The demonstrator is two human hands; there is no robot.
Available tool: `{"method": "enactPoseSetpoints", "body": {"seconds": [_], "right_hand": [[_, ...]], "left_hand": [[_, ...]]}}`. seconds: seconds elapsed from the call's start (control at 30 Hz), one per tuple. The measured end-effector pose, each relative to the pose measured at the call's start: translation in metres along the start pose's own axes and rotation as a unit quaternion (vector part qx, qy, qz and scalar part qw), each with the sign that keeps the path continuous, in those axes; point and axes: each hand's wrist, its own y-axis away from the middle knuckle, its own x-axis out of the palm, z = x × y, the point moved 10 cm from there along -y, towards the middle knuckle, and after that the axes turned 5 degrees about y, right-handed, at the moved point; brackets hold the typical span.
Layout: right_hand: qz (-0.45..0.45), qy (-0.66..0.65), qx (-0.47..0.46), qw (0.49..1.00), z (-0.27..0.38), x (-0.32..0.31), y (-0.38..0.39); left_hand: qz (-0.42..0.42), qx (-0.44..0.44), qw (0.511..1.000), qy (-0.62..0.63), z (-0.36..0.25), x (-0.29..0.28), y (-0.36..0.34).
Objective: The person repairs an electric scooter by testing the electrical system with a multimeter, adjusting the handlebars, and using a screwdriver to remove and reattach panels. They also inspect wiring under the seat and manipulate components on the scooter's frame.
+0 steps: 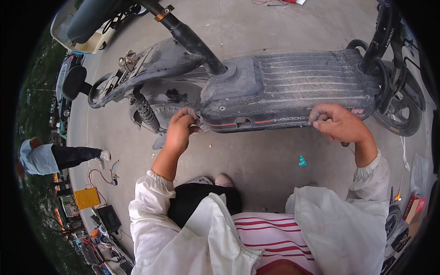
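In the head view, the black, dust-coated scooter point(233, 81) stands crosswise in front of me, its dark-tyred front wheel point(405, 114) to my right and its coiled black shock absorber point(145, 111) to my left; my left hand point(184, 123) is at the rear end of the long, ribbed black plastic deck point(316, 79), fingers curled, thumb near the fingertips; my right hand point(337, 123) is at the deck's near side, toward the front, fingers bent inward too; whether either one pinches something small, I cannot tell. To work this edge well, I would keep both hands level and share the effort evenly; dusty plastic may let my fingertips slip, so wiping it should help; I would also check the small round fastener point(222, 108) before using force, since brittle plastic could crack.
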Motion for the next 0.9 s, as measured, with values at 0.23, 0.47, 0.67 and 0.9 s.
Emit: {"method": "enactPoseSetpoints", "body": {"seconds": [0.23,0.47,0.67,0.9], "right_hand": [[0.017,0.014,0.037,0.999,-0.033,0.002,0.013],[0.084,0.090,0.079,0.989,-0.067,0.021,0.006],[0.051,0.021,0.108,0.993,-0.106,0.012,0.020],[0.005,-0.084,0.102,0.991,-0.114,0.017,0.019]], "left_hand": [[-0.021,-0.120,0.992,-0.012,0.046,-0.010,-0.008],[0.048,-0.010,0.983,-0.176,0.075,-0.006,-0.016],[0.048,-0.007,0.998,0.049,0.071,0.013,-0.017],[0.065,-0.007,0.995,0.071,0.068,0.007,-0.021]]}}
